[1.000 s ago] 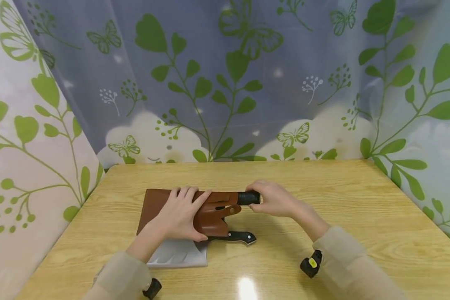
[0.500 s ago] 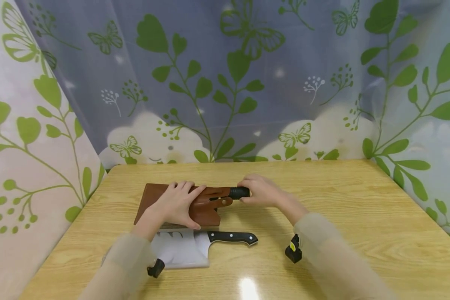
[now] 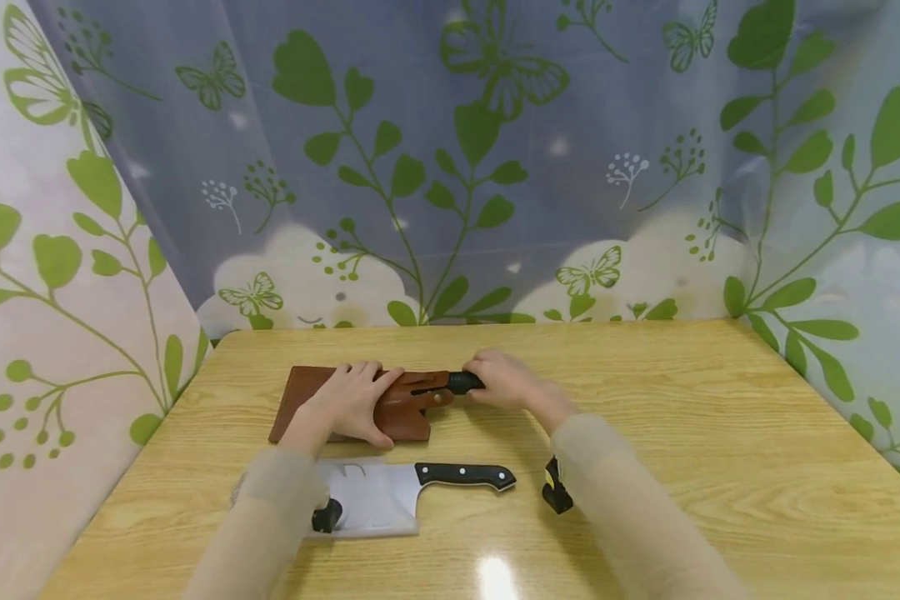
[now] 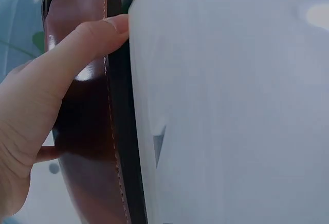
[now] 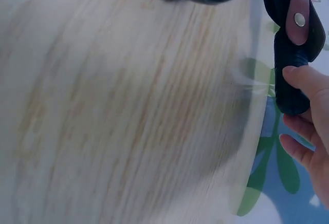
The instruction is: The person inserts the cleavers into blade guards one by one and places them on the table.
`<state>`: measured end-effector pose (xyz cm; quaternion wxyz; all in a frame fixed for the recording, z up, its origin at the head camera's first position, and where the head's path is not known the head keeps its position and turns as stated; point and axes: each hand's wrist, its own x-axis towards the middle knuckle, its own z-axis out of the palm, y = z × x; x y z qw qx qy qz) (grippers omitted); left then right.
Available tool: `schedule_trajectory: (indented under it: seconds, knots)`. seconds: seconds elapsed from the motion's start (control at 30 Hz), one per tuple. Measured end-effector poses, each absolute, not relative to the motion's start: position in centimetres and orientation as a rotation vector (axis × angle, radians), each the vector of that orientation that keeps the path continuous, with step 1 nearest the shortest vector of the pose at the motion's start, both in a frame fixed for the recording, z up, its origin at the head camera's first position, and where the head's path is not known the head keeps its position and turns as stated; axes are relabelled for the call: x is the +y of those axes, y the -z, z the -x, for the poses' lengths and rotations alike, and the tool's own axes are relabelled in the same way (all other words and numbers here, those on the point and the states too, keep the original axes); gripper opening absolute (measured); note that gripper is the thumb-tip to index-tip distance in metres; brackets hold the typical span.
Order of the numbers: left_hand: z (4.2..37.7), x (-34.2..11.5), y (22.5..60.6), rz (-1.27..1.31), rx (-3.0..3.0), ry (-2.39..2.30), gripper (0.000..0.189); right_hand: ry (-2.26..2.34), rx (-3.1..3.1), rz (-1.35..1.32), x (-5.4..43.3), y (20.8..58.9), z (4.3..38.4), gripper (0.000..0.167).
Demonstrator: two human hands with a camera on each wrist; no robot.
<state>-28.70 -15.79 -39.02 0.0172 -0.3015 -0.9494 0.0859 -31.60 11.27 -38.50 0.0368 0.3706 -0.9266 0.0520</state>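
My left hand (image 3: pixel 348 404) grips a brown leather sheath (image 3: pixel 405 418) across its width, toward the back of the table. In the left wrist view the thumb presses on the stitched near edge. A black ribbed handle (image 3: pixel 461 382) sticks out of the sheath's right end; the blade is hidden inside. My right hand (image 3: pixel 504 383) holds the end of that handle, thumb on one side in the right wrist view. A snap strap (image 5: pixel 298 16) lies by the handle. Nearer the front, a cleaver (image 3: pixel 382 496) with a black riveted handle lies flat, its blade partly behind my left sleeve.
The wooden table (image 3: pixel 690 417) carries both blades and runs back to a patterned curtain (image 3: pixel 390 150). Similar hangings close off the left and right sides. A dark wrist camera (image 3: pixel 557 486) hangs under my right sleeve and another (image 3: pixel 327 515) by the left.
Both hands have shifted the sheath back, away from the cleaver, and a little left. More of the cleaver now shows, including its whole handle. The right hand has come left with the black handle.
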Motion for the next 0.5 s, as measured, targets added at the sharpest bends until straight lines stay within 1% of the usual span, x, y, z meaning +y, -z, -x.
schedule_trajectory:
  seconds: [0.2,0.5]
  knots:
    - [29.1,-15.5,39.1,0.909,-3.053,-0.293,0.11,-0.07,-2.901,-1.107,10.6,39.3,31.8,0.034]
    - [28.9,-15.9,38.6,0.853,-3.213,-0.141,0.113,0.005,-2.988,-1.009,9.7,39.1,31.5,0.039]
